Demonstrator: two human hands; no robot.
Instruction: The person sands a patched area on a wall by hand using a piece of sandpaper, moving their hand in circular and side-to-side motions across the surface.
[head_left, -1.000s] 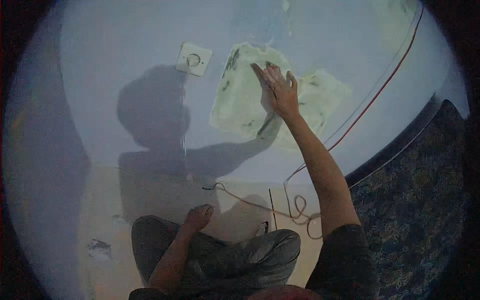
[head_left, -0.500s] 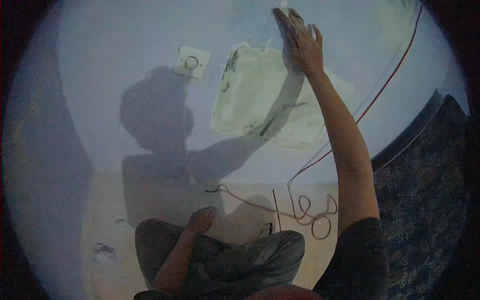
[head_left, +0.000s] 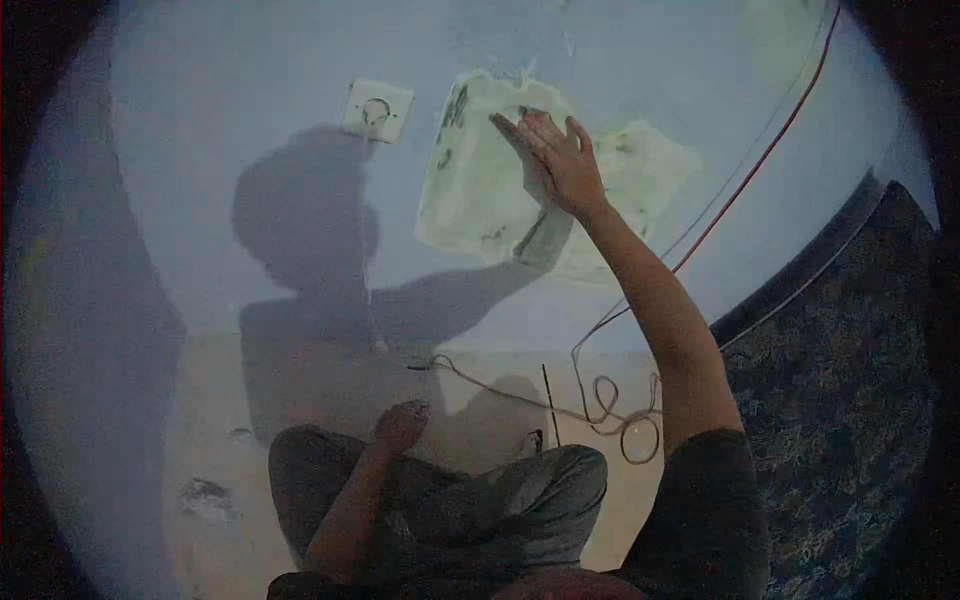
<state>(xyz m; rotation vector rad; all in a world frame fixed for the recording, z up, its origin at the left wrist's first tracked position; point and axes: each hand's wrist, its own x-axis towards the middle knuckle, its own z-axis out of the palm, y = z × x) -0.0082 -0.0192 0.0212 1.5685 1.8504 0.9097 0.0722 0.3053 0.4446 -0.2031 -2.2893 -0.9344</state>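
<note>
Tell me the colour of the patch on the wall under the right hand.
Pale green patch with dark smudges, under the right hand; head view.

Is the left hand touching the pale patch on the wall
No, the left hand rests low by the knee, while the right hand presses flat on the pale patch.

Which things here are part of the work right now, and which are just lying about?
In use: right hand, flat on the pale patch on the wall.
Lying about: left hand on the knee, wall socket, red cable, looped cord, dark rug.
</note>
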